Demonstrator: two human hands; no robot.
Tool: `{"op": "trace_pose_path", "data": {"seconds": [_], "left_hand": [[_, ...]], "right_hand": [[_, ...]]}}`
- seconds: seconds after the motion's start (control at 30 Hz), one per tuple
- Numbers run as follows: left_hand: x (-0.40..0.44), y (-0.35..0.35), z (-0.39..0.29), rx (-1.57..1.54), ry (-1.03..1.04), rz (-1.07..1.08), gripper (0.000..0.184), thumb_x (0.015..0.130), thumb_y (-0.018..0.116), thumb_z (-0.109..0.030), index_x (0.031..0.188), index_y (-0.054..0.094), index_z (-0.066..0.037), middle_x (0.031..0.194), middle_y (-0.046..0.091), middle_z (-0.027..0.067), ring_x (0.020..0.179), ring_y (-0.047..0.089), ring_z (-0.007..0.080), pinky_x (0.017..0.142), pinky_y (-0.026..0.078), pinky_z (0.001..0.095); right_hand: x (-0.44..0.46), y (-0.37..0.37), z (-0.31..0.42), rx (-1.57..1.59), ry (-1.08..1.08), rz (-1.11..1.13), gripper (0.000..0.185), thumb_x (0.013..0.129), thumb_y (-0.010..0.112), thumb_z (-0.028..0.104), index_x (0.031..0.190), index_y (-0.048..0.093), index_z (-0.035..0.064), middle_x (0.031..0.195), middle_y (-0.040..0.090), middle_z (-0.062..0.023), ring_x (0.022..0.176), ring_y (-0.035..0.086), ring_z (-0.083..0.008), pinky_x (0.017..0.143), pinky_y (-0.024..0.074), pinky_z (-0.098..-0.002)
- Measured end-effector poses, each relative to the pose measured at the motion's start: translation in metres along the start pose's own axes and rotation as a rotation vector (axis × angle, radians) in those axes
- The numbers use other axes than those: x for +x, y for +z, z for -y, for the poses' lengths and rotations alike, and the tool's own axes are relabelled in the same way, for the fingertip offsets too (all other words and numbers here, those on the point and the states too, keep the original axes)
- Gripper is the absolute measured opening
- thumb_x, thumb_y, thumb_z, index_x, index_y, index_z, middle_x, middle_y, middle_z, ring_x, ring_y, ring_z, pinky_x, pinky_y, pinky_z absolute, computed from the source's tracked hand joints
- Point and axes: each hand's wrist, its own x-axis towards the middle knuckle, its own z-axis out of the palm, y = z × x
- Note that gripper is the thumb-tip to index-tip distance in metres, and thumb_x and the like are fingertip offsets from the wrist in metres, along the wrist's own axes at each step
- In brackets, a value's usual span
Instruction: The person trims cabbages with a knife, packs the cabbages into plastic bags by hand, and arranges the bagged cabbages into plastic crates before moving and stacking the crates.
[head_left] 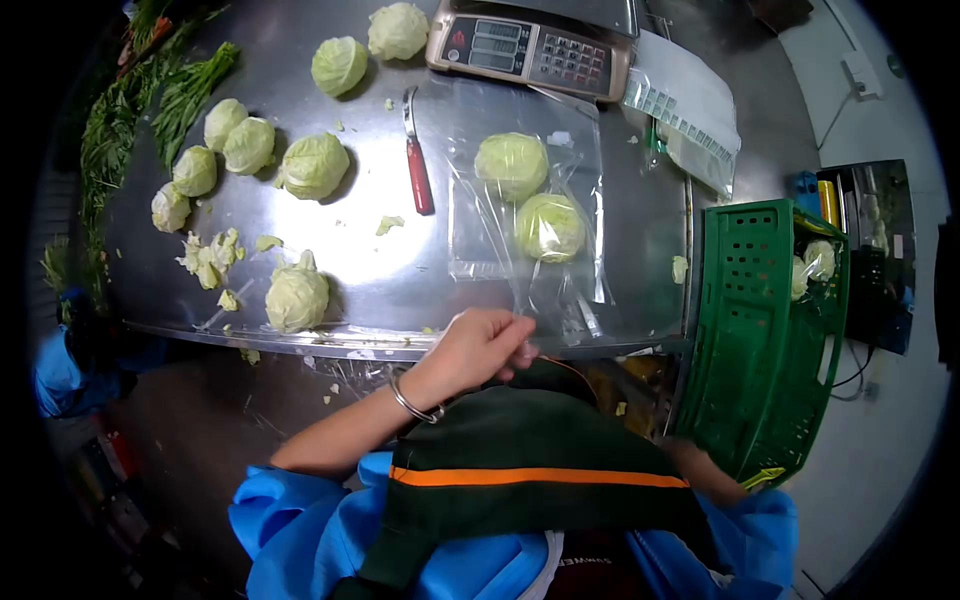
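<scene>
My left hand point(490, 343), with a metal bracelet on its wrist, is closed at the table's front edge. Its fingers pinch the gathered end of a clear plastic bag point(495, 225). Inside the bag lie two cabbages, the upper one point(511, 166) and the lower one point(550, 228). On the right, only my right forearm point(700, 466) shows, low beside the apron; the hand itself is hidden. A red-handled knife point(417, 175) with a hooked tip rests left of the bag. Another cabbage point(297, 295) sits near the front edge, with trimmed leaves point(211, 258) beside it.
A scale point(530, 50) stands at the back, with a stack of plastic bags point(685, 105) to its right. Several loose cabbages point(314, 166) and green vegetables point(195, 90) occupy the left. Beside the metal table point(380, 270) is a green crate point(745, 300). A blue-clothed person point(85, 370) is at far left.
</scene>
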Motion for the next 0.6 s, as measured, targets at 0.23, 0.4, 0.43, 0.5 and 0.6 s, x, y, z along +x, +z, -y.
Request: {"op": "trace_pose_path", "data": {"seconds": [0.23,0.4,0.43,0.5,0.6], "left_hand": [[0.029,-0.060,0.005,1.124,0.792,-0.533,0.049,0.078,0.059,-0.010,0.125,0.048,-0.008,0.109,0.056,0.0153,0.096,0.055,0.0326,0.083,0.045,0.0412],[0.097,-0.055,0.007,1.155,1.106,-0.496,0.059,0.070,0.071,-0.016,0.125,0.051,-0.024,0.122,0.046,0.0108,0.114,0.042,0.0324,0.100,0.030,0.0493],[0.103,-0.055,0.006,1.119,1.157,-0.507,0.049,0.069,0.072,-0.016,0.116,0.058,-0.023,0.117,0.049,0.0091,0.110,0.045,0.0307,0.097,0.034,0.0471],[0.112,-0.053,0.004,1.008,1.266,-0.583,0.027,0.071,0.072,-0.017,0.096,0.065,-0.021,0.107,0.056,0.0025,0.102,0.050,0.0274,0.088,0.038,0.0437],[0.102,-0.061,-0.003,0.613,1.097,-0.550,0.014,0.082,0.063,-0.014,0.095,0.068,-0.011,0.098,0.063,0.0019,0.098,0.054,0.0201,0.087,0.039,0.0353]], "right_hand": [[0.115,-0.043,-0.012,0.636,0.329,-0.545,0.048,0.080,0.064,0.011,0.124,0.045,0.0054,0.109,0.056,-0.0169,0.082,0.062,-0.0277,0.068,0.0504,-0.0347],[0.214,-0.026,-0.022,0.492,-0.277,-1.045,0.044,0.074,0.069,0.005,0.116,0.055,0.0060,0.121,0.049,-0.0154,0.090,0.060,-0.0277,0.069,0.0524,-0.0318],[0.216,-0.037,-0.019,0.452,-0.371,-1.062,0.037,0.072,0.070,0.002,0.108,0.060,0.0051,0.119,0.051,-0.0156,0.089,0.060,-0.0272,0.069,0.0525,-0.0318],[0.215,-0.050,-0.014,0.502,-0.381,-1.082,0.023,0.069,0.069,-0.005,0.090,0.067,0.0022,0.096,0.062,-0.0144,0.085,0.061,-0.0265,0.069,0.0512,-0.0330],[0.208,-0.089,0.003,0.798,-0.117,-1.212,0.008,0.082,0.058,-0.002,0.087,0.064,-0.0034,0.087,0.062,-0.0142,0.073,0.060,-0.0219,0.064,0.0496,-0.0297]]}}
